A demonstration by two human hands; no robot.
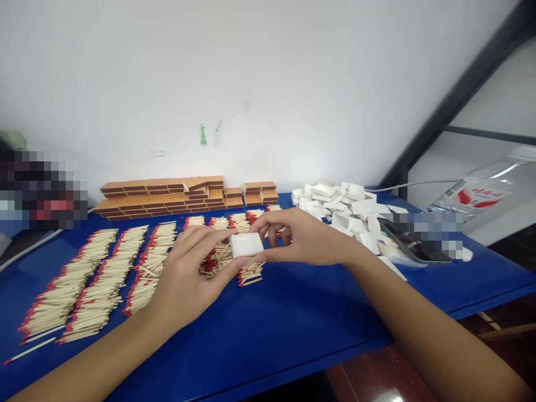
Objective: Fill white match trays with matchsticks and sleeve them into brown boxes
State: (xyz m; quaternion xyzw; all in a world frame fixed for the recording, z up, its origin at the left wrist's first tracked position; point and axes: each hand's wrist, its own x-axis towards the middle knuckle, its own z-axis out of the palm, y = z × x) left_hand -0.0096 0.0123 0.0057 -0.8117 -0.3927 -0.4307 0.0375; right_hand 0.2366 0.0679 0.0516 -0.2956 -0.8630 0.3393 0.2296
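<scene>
A small white matchbox tray (247,245) is held between my two hands, above the blue table (288,324). My left hand (188,268) grips its left end with thumb and fingers. At the opposite end, my right hand (297,237) pinches it, its other fingers curled. Under and behind the hands lie piles of red-tipped matches (251,273), partly hidden by them. More matches (92,307) run in long rows on the left side of the table. Whether the tray contains anything cannot be made out.
Stacked brown matchboxes (151,201) line the wall at the back. A heap of white trays (335,198) lies right of centre, beside a phone (414,240). A clear plastic bottle (481,192) is at the far right. One loose match (29,352) lies near the left edge.
</scene>
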